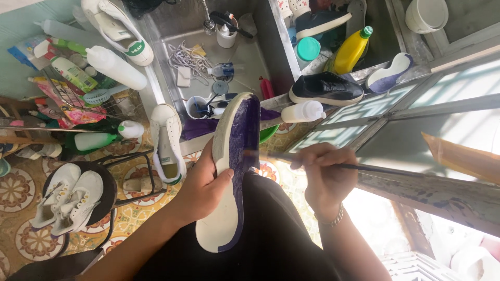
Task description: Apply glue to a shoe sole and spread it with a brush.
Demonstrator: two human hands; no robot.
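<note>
Purple paint covers the far half of the cream sole (pixel 229 171), which lies bottom-up over the person's lap, toe toward the steel sink (pixel 245 57). The left hand (pixel 200 190) wraps the sole's left edge, fingers clenched on it, probably to keep the surface flat and steady for painting. The right hand (pixel 325 174) pinches a thin brush (pixel 307 160), fingers closed on the handle, its tip touching the sole's right edge near the middle. The long handle runs right, toward the window frame (pixel 416 109), where room is tight. Ahead, a small cup of brushes (pixel 197 107) stands at the sink's edge beside a white squeeze bottle (pixel 303 112). 2 white sneakers (pixel 67 200) rest on a dark stool, well apart.
</note>
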